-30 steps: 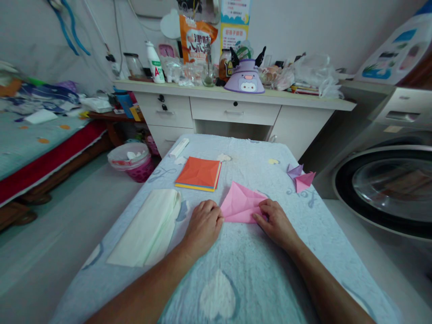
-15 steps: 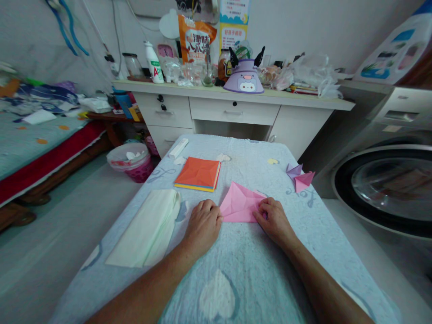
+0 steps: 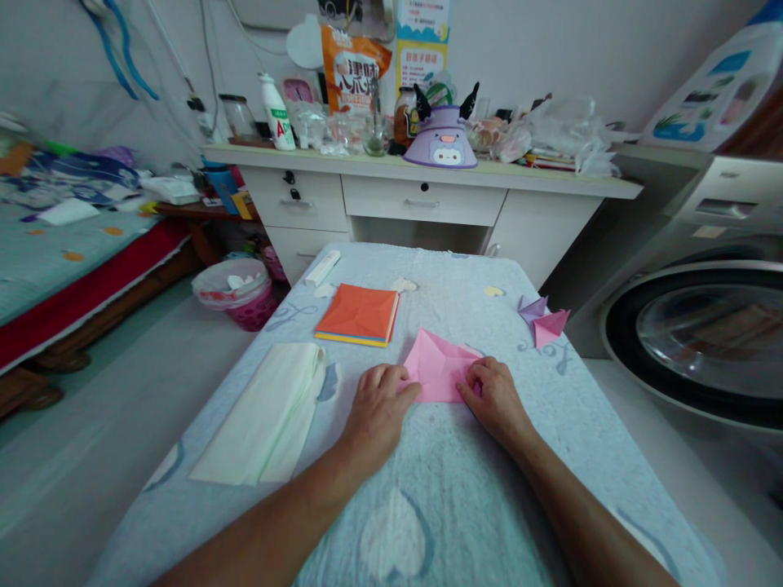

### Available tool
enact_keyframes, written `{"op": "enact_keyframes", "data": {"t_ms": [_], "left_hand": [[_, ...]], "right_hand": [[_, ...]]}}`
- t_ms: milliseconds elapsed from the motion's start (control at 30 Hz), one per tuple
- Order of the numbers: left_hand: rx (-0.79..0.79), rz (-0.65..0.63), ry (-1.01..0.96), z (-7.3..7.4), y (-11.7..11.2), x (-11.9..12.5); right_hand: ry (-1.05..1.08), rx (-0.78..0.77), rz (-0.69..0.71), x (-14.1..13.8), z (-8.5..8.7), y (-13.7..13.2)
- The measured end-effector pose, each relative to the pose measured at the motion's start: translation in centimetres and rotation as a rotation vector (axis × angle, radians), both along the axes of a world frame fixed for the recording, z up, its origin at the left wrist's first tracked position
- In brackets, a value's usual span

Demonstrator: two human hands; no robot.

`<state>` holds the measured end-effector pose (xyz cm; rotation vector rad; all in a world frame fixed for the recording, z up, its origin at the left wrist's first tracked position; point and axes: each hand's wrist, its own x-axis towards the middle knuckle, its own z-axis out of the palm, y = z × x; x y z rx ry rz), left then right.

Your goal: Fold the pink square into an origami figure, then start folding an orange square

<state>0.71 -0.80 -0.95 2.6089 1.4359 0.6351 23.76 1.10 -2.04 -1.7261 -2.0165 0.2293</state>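
The table (image 3: 458, 306) has a light blue cloth (image 3: 471, 489) with hearts on it. A folded pink paper (image 3: 437, 364) lies in the middle. To its left are an orange-topped stack of square papers (image 3: 358, 312), a folded pale sheet (image 3: 263, 420) and a narrow white block (image 3: 323, 267). A little purple folded paper (image 3: 532, 309) and a little pink folded paper (image 3: 550, 328) sit near the right edge.

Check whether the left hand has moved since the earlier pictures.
Yes: the left hand has shifted slightly rightward, judged against the orange-topped paper stack.

A home — bed (image 3: 37, 273) at left; washing machine (image 3: 710, 326) at right.
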Motion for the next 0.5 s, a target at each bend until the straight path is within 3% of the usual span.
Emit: {"op": "enact_keyframes", "data": {"t_ms": [167,500], "left_hand": [[-0.070,-0.188,0.102,0.2,-0.6,0.7],[-0.118,-0.260,0.083,0.3,-2.2,1.8]], "right_hand": [[0.008,0.019,-0.023,0.0,0.0,-0.1],[-0.028,0.097,-0.002,0.1,-0.5,-0.2]]}}
